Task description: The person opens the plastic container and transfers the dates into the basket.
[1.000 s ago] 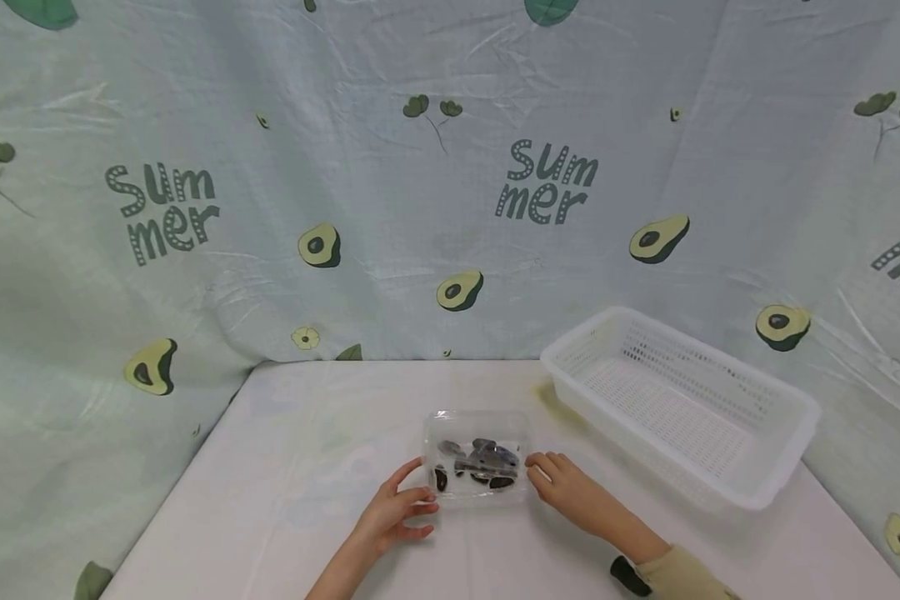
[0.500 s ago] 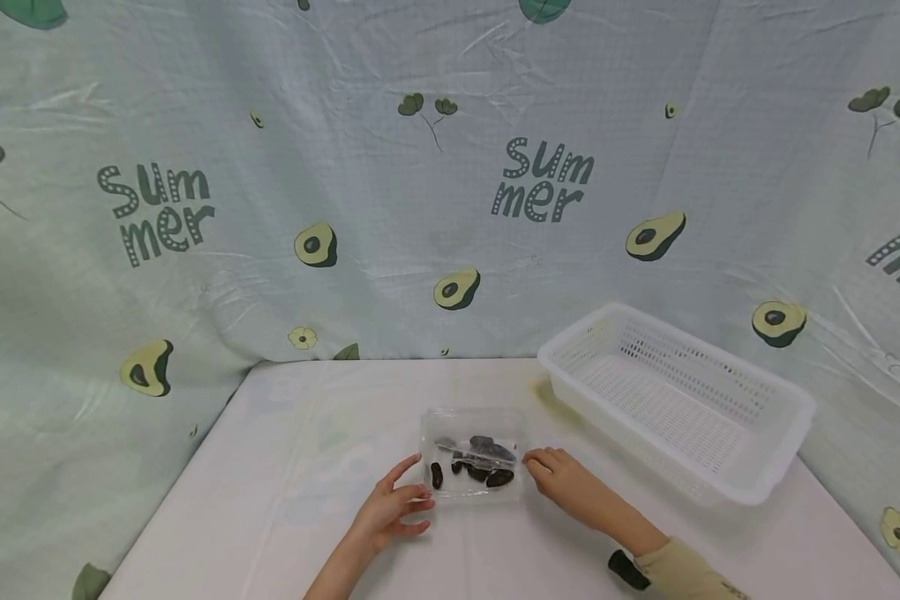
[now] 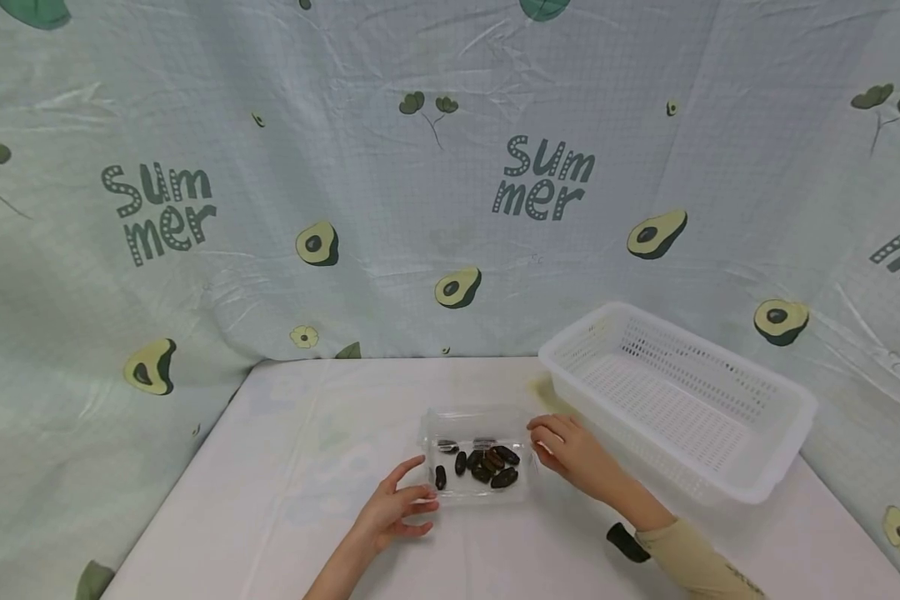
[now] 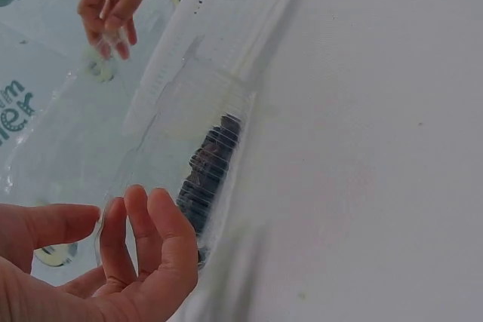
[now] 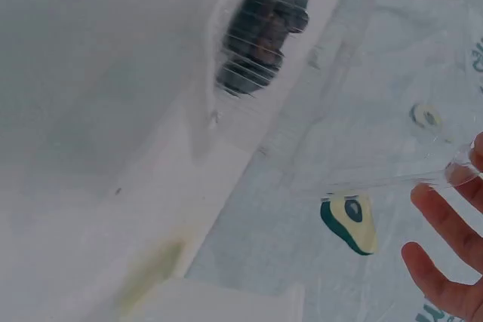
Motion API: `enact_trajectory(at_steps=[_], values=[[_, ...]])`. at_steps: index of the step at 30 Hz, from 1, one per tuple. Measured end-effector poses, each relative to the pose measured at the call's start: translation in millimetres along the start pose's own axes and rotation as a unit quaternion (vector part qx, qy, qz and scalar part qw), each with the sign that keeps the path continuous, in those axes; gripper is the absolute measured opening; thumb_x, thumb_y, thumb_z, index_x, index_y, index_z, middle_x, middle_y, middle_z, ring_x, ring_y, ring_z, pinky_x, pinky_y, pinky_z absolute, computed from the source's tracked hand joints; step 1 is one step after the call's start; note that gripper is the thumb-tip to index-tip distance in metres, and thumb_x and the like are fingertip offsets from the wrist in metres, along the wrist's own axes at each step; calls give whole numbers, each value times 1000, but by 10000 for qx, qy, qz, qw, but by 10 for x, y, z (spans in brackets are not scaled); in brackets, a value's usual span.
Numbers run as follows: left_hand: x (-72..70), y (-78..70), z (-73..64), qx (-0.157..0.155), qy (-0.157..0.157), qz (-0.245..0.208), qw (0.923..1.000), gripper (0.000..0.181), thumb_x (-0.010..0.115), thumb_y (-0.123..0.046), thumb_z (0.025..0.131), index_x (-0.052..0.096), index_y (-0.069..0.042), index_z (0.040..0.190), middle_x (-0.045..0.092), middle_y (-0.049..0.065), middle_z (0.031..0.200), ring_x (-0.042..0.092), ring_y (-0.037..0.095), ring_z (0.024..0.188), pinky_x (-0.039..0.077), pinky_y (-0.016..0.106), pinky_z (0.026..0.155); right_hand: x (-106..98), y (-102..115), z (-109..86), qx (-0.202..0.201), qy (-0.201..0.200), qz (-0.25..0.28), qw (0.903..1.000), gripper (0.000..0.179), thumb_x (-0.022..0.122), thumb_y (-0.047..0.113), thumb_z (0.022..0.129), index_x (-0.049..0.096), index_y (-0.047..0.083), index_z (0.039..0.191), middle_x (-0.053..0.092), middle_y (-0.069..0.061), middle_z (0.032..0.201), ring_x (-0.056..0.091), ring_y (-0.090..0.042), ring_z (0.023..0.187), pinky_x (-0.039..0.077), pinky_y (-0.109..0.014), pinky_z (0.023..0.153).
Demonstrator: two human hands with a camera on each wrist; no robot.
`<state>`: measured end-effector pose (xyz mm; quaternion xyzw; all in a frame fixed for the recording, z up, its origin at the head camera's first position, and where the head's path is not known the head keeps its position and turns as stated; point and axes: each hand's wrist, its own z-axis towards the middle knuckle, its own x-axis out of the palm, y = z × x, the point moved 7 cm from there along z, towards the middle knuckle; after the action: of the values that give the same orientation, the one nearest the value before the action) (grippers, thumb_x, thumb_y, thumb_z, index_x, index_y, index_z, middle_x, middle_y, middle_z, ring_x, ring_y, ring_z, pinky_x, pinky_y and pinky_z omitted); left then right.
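A clear plastic clamshell box (image 3: 480,498) stands on the white table, holding several dark brown, oval, date-like fruits (image 3: 504,478). Its lid (image 5: 392,73) is raised at the far side, transparent and hard to trace in the head view. At the lid's right corner my right hand (image 3: 570,457) pinches the plastic between thumb and fingers, as the right wrist view shows. My left hand (image 3: 393,508) is at the box's left side; thumb and forefinger pinch the thin edge in the left wrist view. The fruits (image 4: 207,175) show through the ribbed wall there.
A white perforated basket (image 3: 675,408) stands at the right, close behind my right hand. A pale curtain with avocado prints (image 3: 450,167) hangs behind the table (image 3: 330,400). A black strip (image 3: 627,543) lies beside the right sleeve (image 3: 701,562).
My right hand has risen and shifted slightly right with the lid, and the fruits show more plainly. The left hand has stayed at the box's left side.
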<state>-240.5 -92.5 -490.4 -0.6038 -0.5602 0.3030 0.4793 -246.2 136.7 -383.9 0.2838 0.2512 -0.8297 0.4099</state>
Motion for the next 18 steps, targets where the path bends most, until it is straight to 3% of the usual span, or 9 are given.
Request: enact_trajectory(at_steps=[5,9,10,14,18], values=[[11,12,-5,-40,56,132,9999,61,52,-14,89,21,-11,141,62,0,88,63,8,76,53,33,63,-41,-213,119,683,-290,479,9961,29,43,26,94,60,4,87,60,-4,89,59,-16,80,47,-24,68],[16,-2,-12,-9,138,231,9996,62,53,-15,88,21,-11,140,62,-1,88,63,9,76,53,33,64,-23,-379,197,1337,-295,941,9861,8,59,11,85,59,6,90,60,-2,89,60,-14,81,48,-23,67],[16,-7,-12,17,165,260,9995,62,53,-15,88,21,-10,140,62,0,88,63,9,77,53,33,64,-10,-420,216,1535,-260,1044,9823,9,62,7,82,59,7,91,60,-2,88,60,-14,81,49,-25,67],[12,-35,-13,159,245,464,9985,62,54,-14,87,21,-6,139,63,1,92,63,10,78,52,33,63,70,-603,281,2466,-88,1512,9572,11,60,6,83,59,8,94,63,-3,89,61,-16,80,51,-30,66],[-12,-75,-22,318,202,716,9967,61,55,-14,86,22,-1,136,63,5,97,63,13,81,52,33,63,153,-786,316,3348,-114,2050,9197,14,55,14,88,60,5,97,65,-8,92,62,-21,81,51,-30,66]])
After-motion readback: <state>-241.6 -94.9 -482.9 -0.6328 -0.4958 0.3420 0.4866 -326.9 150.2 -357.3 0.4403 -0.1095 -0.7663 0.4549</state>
